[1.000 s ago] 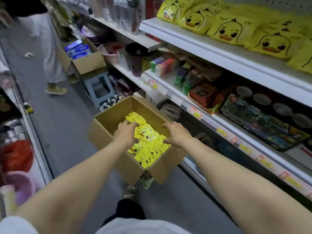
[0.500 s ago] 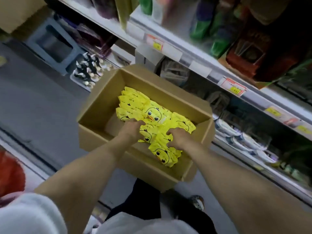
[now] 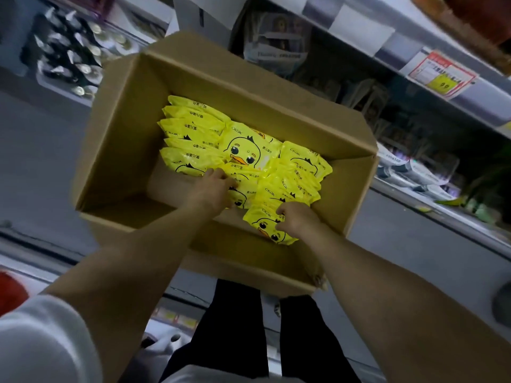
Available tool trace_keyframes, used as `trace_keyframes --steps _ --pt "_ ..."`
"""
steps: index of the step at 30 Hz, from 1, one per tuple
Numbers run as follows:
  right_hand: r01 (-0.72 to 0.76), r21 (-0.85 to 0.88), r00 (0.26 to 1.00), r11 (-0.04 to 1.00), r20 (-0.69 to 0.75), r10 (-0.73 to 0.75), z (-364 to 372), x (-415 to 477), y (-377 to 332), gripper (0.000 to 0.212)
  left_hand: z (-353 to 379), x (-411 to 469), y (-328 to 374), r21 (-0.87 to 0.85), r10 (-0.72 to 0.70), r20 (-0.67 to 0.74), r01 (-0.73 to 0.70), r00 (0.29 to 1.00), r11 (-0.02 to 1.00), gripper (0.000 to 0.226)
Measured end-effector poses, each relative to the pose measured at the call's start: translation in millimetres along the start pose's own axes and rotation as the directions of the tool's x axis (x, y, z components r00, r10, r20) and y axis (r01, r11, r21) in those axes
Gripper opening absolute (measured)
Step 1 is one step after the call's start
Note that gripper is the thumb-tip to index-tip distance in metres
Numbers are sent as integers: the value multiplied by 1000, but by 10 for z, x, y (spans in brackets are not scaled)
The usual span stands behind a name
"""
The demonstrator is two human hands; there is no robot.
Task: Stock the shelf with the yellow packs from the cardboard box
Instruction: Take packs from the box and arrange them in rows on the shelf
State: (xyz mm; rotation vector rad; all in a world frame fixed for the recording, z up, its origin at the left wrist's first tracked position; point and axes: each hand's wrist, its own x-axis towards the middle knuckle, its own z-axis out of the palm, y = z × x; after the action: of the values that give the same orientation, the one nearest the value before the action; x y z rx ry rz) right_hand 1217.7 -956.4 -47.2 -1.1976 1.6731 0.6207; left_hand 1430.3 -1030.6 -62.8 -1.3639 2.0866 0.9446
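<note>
Yellow packs (image 3: pixel 249 150) in cardboard box (image 3: pixel 119 134) | left hand (image 3: pixel 211 190) fingertips hidden, grip unclear | right hand (image 3: pixel 300 219) pinches nearest pack (image 3: pixel 266 226)

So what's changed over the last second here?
The view tipped down over the cardboard box. The right hand slid to the nearest yellow pack and curls on it; the left hand stays on the pile. Packs remain in the box.

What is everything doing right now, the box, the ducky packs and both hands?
cardboard box: open, partly full.
yellow packs: piled inside the box.
left hand: fingers curled on packs.
right hand: gripping the nearest pack.
price tag: stuck on shelf edge.
</note>
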Motion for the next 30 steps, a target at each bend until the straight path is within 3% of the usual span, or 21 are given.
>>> trace_keyframes --steps 6,13,17,19,22,25,30 --pt "-47 -15 996 999 -83 46 158 67 4 47 77 45 -25 83 15 -22 -13 1000 996 60" --pt "-101 4 993 995 -62 101 283 150 -4 51 82 154 -122 129 -4 19 2 1000 992 58" --pt "-116 8 992 993 -57 117 302 212 -24 34 203 130 -150 191 -12 0 11 1000 982 46" --pt "-120 38 991 992 -54 122 332 230 -15 30 273 121 -150 145 -9 42 3 999 989 45" --pt "-97 99 992 990 -66 104 420 231 2 31 338 125 -153 -101 -45 180 64 983 993 51" --pt "-90 104 990 990 -99 100 487 240 -9 32 390 134 -190 -218 -83 198 126 977 968 61" --pt "-59 65 987 996 -148 68 440 217 -29 35 408 209 -170 -161 -95 220 132 971 978 81"
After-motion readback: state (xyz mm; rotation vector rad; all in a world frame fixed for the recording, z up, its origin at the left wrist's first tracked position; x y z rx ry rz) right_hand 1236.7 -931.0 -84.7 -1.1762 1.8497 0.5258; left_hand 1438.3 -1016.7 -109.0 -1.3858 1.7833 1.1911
